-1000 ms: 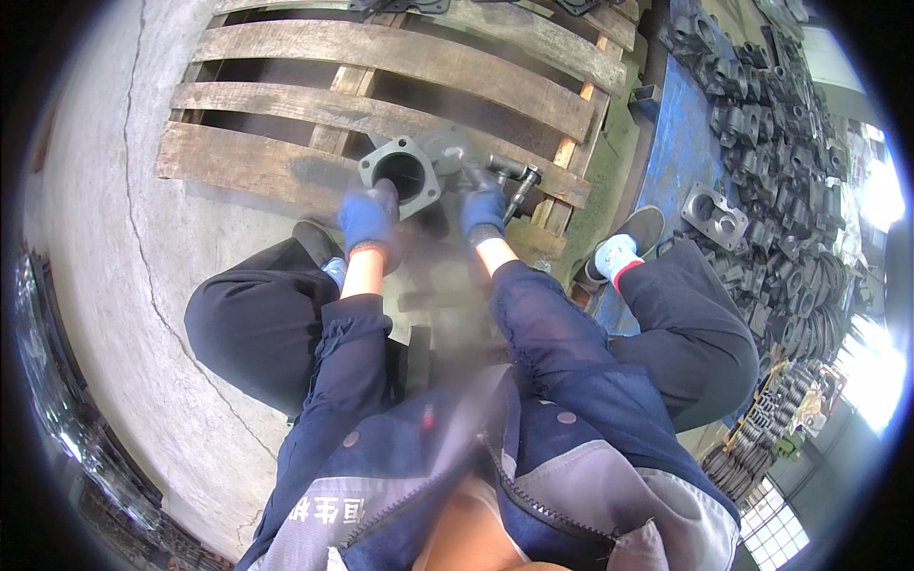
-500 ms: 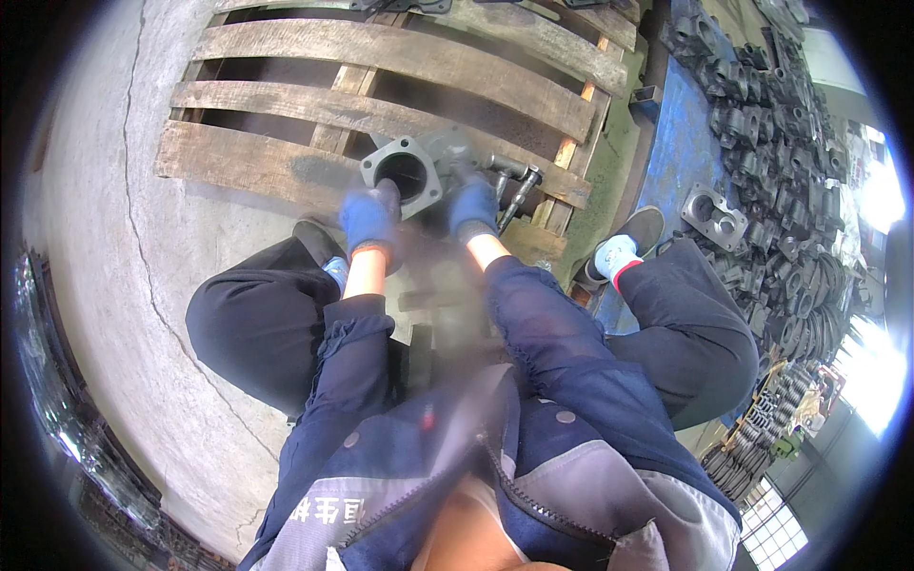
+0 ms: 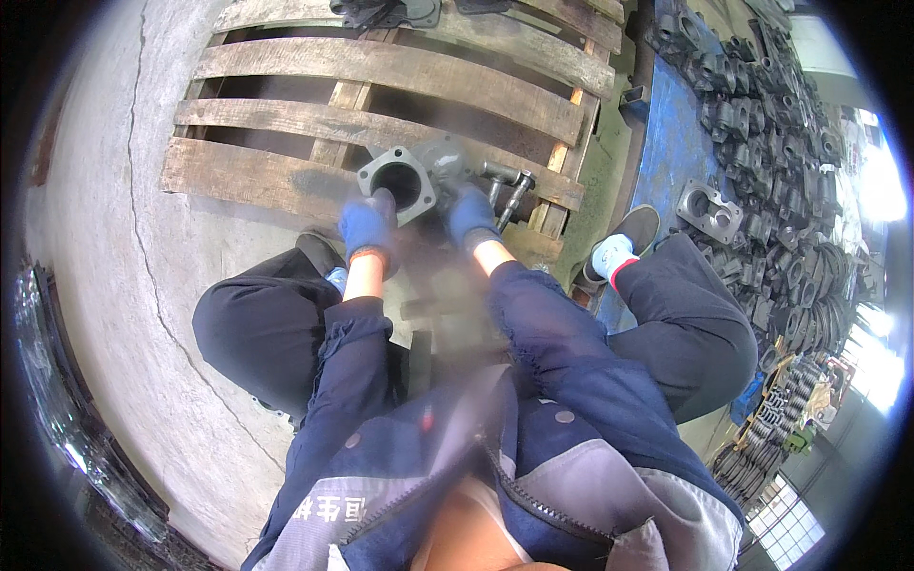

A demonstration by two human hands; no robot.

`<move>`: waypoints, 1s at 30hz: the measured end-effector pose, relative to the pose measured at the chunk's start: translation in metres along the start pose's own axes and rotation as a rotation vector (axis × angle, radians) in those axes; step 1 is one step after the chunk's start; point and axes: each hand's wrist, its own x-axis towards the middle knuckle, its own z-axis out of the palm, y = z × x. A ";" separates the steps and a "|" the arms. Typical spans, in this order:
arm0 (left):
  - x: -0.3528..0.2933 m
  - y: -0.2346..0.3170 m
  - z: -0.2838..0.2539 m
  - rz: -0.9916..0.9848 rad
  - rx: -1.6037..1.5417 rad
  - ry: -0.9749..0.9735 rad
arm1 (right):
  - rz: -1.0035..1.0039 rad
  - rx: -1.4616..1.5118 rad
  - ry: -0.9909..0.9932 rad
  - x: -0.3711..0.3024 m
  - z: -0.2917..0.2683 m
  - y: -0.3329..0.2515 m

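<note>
A grey metal casting [image 3: 427,198] with a square flange, corner bolt holes and a wide round bore sits at the near edge of the wooden pallet [image 3: 238,176]. My left hand [image 3: 368,224], in a blue glove, is closed on the flange's near left side, its thumb at the rim of the bore. Also gloved in blue, my right hand [image 3: 470,216] grips the casting's right side; part of its fingers is blurred. Just right of that hand, a dark metal tool with a T-shaped head [image 3: 512,186] lies on the pallet.
More dark castings [image 3: 390,11] rest on the pallet's far side. To the right, a blue surface [image 3: 671,133] bears a big heap of dark metal parts [image 3: 776,190], with a flanged plate [image 3: 709,211] at its near edge. My shoes [image 3: 636,231] flank the work. Cracked concrete floor [image 3: 95,238] lies left.
The view has shifted slightly, so the pallet and casting appear a little lower. Both hands keep their hold on the casting, which has hardly moved against the pallet.
</note>
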 end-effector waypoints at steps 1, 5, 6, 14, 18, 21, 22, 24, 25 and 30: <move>0.001 -0.001 0.001 -0.059 -0.035 0.003 | -0.029 -0.001 -0.022 0.000 -0.002 0.002; 0.002 -0.008 0.000 0.060 0.145 -0.081 | -0.167 -0.014 0.102 0.006 0.000 0.008; 0.002 -0.009 -0.001 0.164 0.196 -0.081 | -0.119 -0.109 0.092 0.008 0.004 0.009; -0.002 0.004 -0.004 0.087 0.221 -0.052 | 0.304 1.127 -0.112 0.020 0.033 0.037; -0.006 0.002 -0.007 0.112 0.317 -0.156 | -0.026 0.689 0.059 0.015 0.037 0.046; -0.008 0.000 -0.007 0.175 0.233 -0.085 | 0.051 0.819 0.129 0.017 0.037 0.042; -0.008 0.001 -0.007 0.159 0.207 -0.073 | 0.156 0.989 0.091 0.019 0.037 0.040; -0.009 0.005 -0.006 0.108 0.140 -0.050 | 0.282 1.128 0.017 0.024 0.034 0.036; -0.011 0.009 -0.007 0.081 0.106 -0.041 | 0.300 1.097 -0.018 0.027 0.032 0.035; -0.018 0.022 -0.012 -0.028 -0.025 -0.045 | 0.295 0.221 0.020 0.041 0.034 0.037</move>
